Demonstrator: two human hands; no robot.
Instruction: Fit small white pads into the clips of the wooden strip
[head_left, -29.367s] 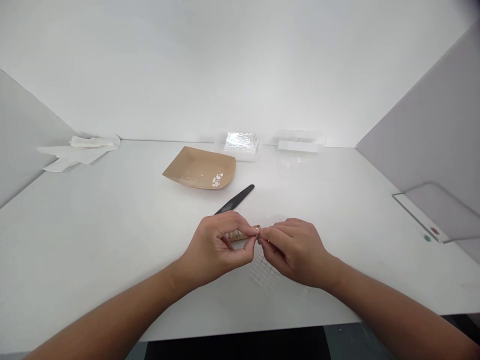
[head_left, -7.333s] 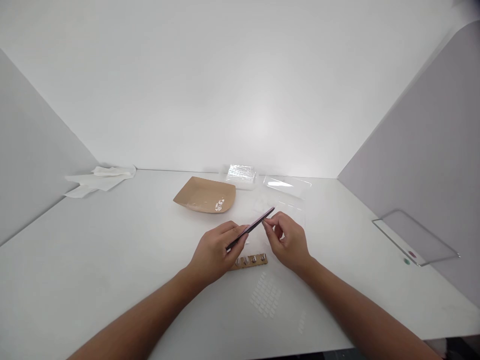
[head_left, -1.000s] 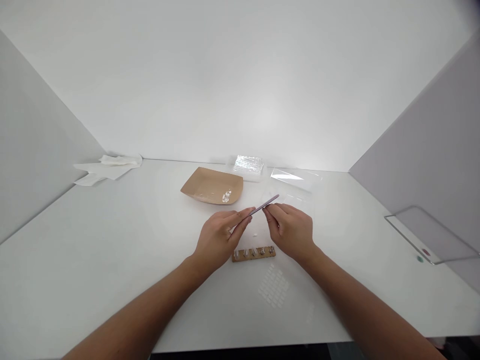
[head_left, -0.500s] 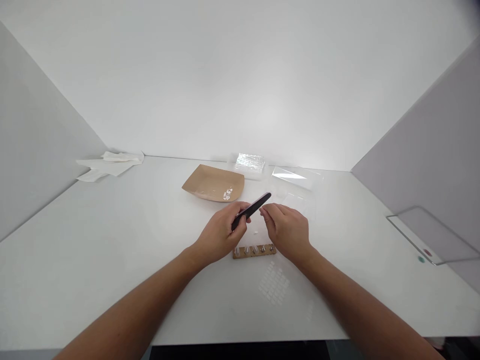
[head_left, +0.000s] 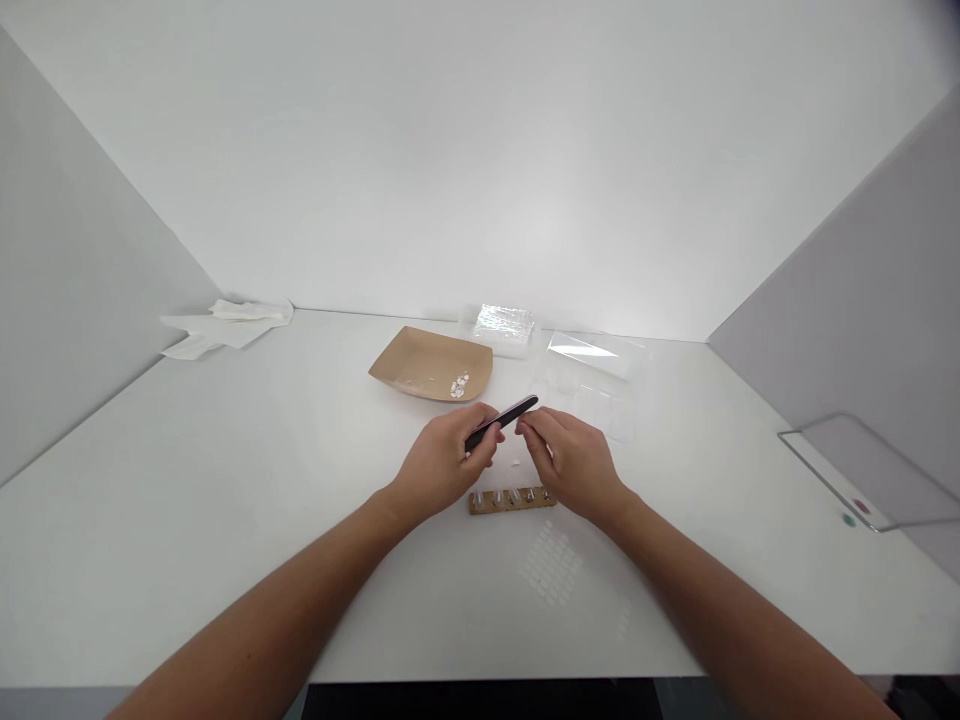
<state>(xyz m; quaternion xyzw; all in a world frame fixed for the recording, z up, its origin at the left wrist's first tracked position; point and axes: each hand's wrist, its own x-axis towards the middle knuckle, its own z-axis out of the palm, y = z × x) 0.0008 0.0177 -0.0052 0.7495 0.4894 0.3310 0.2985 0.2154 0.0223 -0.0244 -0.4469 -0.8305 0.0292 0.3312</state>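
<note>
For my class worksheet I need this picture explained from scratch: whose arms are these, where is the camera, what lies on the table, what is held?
No machine: a person works with two bare hands. The camera sits on their head, looking forward and down, so both arms reach in from the bottom edge. The left hand grips a dark flat stick, probably a nail file. The right hand has its fingertips at the stick's far end; whether they pinch anything is too small to tell. Nearer the person lies a wooden strip carrying small clear pieces. The white table also bears a brown paper tray, clear packaging and tissues.
</note>
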